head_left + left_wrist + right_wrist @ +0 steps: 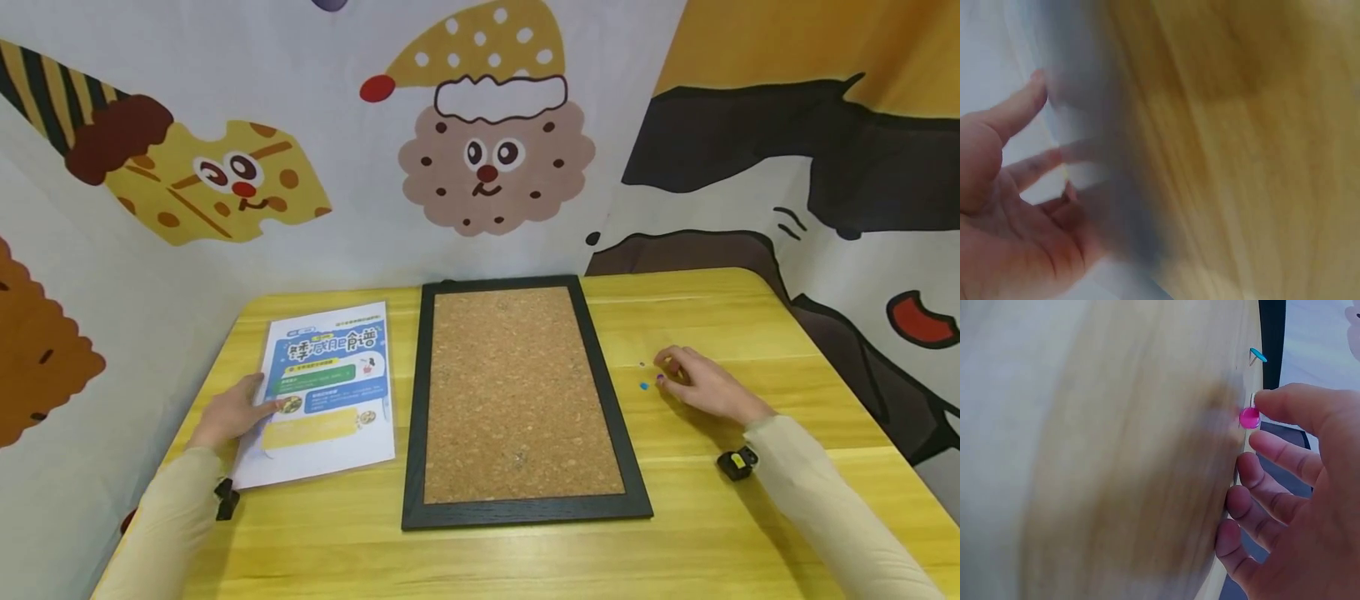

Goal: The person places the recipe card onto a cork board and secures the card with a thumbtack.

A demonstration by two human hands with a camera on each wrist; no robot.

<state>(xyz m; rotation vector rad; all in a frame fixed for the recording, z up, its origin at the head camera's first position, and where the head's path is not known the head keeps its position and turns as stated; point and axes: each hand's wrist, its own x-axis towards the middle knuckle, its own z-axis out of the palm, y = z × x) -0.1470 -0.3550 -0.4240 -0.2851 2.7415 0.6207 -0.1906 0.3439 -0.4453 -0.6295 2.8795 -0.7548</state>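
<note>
On the table (517, 567), frame left, the relaxed left hand (231, 412) seemingly steadies a sheet (360, 450); mid-right, the loose right hand (705, 386) brackets a pushpin (1249, 417).

Pink pin (1249, 417), speckled brown corkboard (517, 392)

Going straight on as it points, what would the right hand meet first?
Likely the pink thumbtack, just ahead of the right hand; the pictures leave unclear whether they touch.
</note>
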